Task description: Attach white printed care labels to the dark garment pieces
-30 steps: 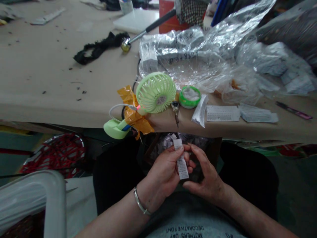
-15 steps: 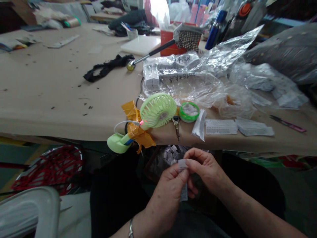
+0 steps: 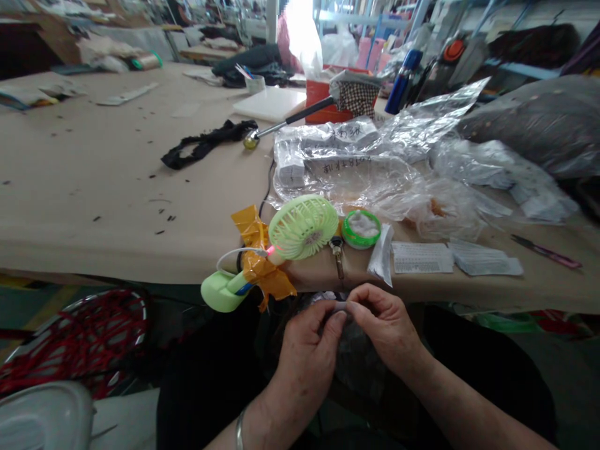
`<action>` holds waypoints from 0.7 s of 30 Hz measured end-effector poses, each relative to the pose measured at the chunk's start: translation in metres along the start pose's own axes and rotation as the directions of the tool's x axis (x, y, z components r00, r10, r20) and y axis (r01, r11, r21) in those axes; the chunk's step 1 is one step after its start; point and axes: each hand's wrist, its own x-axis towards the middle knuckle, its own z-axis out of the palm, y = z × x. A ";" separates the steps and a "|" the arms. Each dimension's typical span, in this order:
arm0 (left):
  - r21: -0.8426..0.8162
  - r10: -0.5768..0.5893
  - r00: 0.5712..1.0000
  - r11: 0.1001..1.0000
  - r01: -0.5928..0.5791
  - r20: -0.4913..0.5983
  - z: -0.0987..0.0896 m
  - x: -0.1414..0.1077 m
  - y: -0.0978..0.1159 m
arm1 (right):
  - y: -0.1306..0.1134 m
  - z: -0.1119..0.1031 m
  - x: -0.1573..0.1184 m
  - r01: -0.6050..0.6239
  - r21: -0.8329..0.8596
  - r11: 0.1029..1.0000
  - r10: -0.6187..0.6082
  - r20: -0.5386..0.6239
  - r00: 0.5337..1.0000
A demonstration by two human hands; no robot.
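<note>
Just below the table's front edge, my left hand and my right hand meet, thumbs and forefingers pinched together. Between the fingertips shows a thin grey-white edge of a paper label; most of it is hidden by the fingers. Both hands are closed on it. Above them on the table lie a folded white paper piece, a stack of printed labels and a second stack. Under the hands, a container of pale scraps is partly visible.
A green fan is taped to the table edge with orange tape. Near it are a small metal-tipped tool and a green-rimmed sponge dish. Clear plastic bags lie behind. Pink-handled snips lie at right.
The label, earlier upright and hanging below my left thumb, now shows only as a thin edge between the fingertips. The view has tilted up slightly, so the table sits lower.
</note>
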 end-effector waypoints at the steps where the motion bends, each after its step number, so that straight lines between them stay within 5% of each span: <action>1: 0.035 0.040 0.999 0.999 -0.039 -0.019 -0.001 0.002 0.001 | 0.001 0.001 0.001 0.008 -0.009 1.000 -0.008 -0.014 1.000; 9: 0.235 0.185 0.980 0.958 -0.164 -0.068 -0.003 0.015 0.005 | 0.001 0.003 0.004 0.105 -0.051 0.993 -0.108 -0.071 0.992; 21: 0.221 0.252 0.965 0.948 -0.230 -0.075 -0.003 0.019 0.004 | 0.005 0.002 0.005 0.194 -0.067 0.979 -0.198 -0.063 0.978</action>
